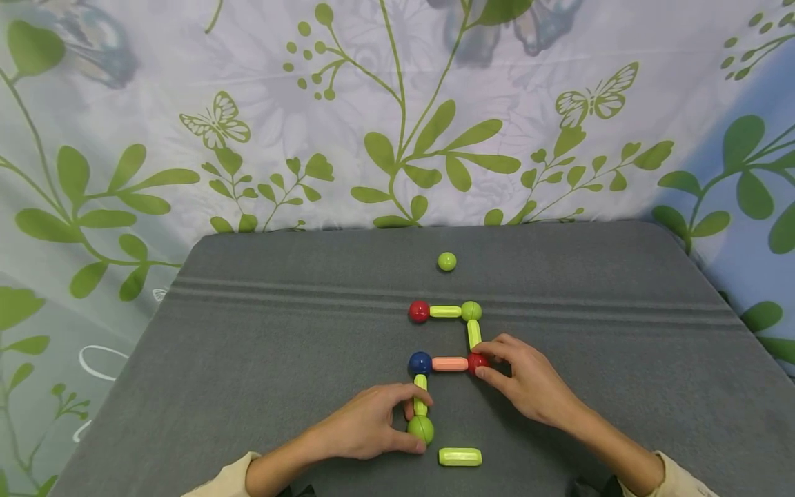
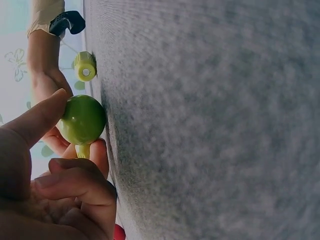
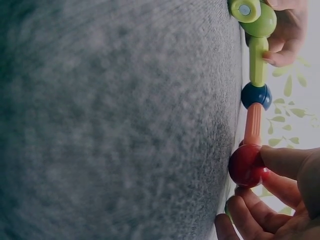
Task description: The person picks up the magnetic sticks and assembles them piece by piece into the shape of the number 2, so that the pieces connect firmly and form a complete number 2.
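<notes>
A chain of magnetic balls and sticks lies on the grey cloth in the head view. My left hand holds its near end, thumb against the green ball and fingers around the yellow-green stick. That stick meets a blue ball, from which an orange stick runs right to a red ball. My right hand pinches this red ball between thumb and fingers. Beyond it, another yellow-green stick leads to a green ball, then a stick and a second red ball.
One loose yellow-green stick lies near the left hand, right of the held green ball. Farther back rests a lone green ball. A leaf-patterned curtain hangs behind the grey table.
</notes>
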Motion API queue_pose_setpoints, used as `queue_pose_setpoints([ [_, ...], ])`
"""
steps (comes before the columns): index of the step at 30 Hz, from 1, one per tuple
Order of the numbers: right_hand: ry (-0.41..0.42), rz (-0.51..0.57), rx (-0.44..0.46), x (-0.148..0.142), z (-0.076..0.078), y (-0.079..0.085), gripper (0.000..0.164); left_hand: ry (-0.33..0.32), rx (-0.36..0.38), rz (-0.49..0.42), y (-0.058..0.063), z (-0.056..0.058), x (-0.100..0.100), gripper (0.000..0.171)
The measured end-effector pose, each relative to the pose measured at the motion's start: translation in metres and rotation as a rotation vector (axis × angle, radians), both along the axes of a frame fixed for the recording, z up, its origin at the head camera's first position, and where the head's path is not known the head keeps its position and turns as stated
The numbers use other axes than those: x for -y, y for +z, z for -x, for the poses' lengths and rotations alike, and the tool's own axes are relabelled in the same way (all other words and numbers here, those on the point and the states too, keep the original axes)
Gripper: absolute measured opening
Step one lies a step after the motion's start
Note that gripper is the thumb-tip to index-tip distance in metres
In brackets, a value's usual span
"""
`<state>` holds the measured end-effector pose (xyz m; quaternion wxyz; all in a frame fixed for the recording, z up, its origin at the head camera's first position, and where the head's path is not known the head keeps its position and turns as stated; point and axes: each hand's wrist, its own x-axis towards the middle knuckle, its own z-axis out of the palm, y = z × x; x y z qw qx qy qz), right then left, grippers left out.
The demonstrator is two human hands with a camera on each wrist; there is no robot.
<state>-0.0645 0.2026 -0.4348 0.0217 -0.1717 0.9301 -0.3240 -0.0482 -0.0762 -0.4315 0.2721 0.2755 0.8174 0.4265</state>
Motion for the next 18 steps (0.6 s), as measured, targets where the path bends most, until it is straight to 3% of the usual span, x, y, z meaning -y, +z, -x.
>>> queue_pose_setpoints([
  [10,0.016,-0.004,-0.012,-0.001,-0.001,0.004,0.030,0.003,0.011,0.004,0.000,0.000,0.000,0.044],
  [18,0.014,-0.058,-0.109,0.000,-0.010,0.004,0.039,0.004,-0.011,-0.002,0.001,-0.002,0.001,0.045],
])
